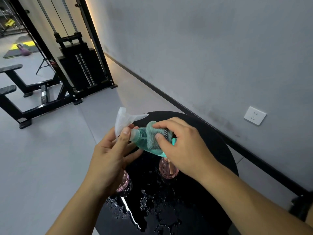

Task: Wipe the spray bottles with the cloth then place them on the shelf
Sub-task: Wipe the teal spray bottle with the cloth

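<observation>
The left hand (110, 155) grips the teal bottle (144, 143) at its neck, thumb curled over the top and fingers wrapped beneath, just below the clear white sprayer (124, 120). The bottle lies tilted nearly flat in the air, sprayer pointing up and away to the left, its base toward the right. The right hand (183, 146) pinches a teal cloth (155, 134) against the bottle's body, thumb on the near side and fingers curled over the far side, so the cloth wraps across the middle of the bottle.

Both hands hover above a round black table (211, 145), whose top is wet with scattered drops and small puddles. Two pink bottles stand on it: one (166, 170) just below the right hand, the other (124, 184) partly hidden under the left wrist, near the table's left edge.

Beyond the table runs a grey wall (203, 48) with a white socket (254, 115) to the right. On the left stands a black weight machine (81, 68) with a bench (10, 78) beside it, and a purple kettlebell (24, 50) sits on a mat far back.
</observation>
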Action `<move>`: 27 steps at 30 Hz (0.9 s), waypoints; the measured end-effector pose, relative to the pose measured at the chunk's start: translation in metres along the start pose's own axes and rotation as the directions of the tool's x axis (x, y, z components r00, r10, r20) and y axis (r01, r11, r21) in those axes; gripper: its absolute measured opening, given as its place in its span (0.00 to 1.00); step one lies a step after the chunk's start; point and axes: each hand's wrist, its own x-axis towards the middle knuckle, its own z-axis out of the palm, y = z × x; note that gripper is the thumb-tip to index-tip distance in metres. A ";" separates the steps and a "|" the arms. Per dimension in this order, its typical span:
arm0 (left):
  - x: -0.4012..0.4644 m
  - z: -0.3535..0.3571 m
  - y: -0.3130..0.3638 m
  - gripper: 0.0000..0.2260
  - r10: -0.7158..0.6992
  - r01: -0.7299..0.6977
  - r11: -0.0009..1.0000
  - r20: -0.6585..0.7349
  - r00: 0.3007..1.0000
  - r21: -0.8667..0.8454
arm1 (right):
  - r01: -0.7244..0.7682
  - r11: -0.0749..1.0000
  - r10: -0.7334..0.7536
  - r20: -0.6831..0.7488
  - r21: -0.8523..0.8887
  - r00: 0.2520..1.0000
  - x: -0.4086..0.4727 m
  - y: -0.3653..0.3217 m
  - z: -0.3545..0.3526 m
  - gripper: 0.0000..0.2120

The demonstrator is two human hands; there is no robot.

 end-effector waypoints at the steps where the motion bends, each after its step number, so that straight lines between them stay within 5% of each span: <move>1: 0.001 0.000 0.002 0.13 -0.006 0.005 1.000 -0.018 1.000 -0.021 | -0.037 0.999 0.037 -0.017 0.000 0.999 0.002 0.004 -0.002 0.10; 6: 0.002 0.001 0.005 0.12 -0.043 0.035 0.996 -0.087 0.995 -0.086 | -0.200 0.976 0.191 -0.097 -0.084 0.977 0.006 0.023 -0.005 0.08; 12: 0.002 0.003 0.004 0.11 -0.083 0.071 0.992 -0.125 0.989 -0.101 | 0.021 0.998 -0.022 -0.020 -0.060 1.000 -0.003 0.006 0.010 0.09; 18: 0.004 -0.002 0.011 0.11 -0.093 0.071 0.989 -0.168 0.981 -0.132 | -0.167 0.982 0.159 -0.087 -0.094 0.983 0.002 0.022 0.001 0.08; 24: 0.000 0.005 0.006 0.10 -0.107 0.088 0.990 -0.182 0.977 -0.108 | 0.028 0.994 -0.026 0.018 -0.103 1.000 -0.007 0.007 0.018 0.09; 27: 0.002 0.003 0.007 0.09 -0.109 0.087 0.990 -0.218 0.970 -0.111 | -0.049 0.994 0.047 -0.025 -0.102 0.999 -0.002 0.011 0.010 0.08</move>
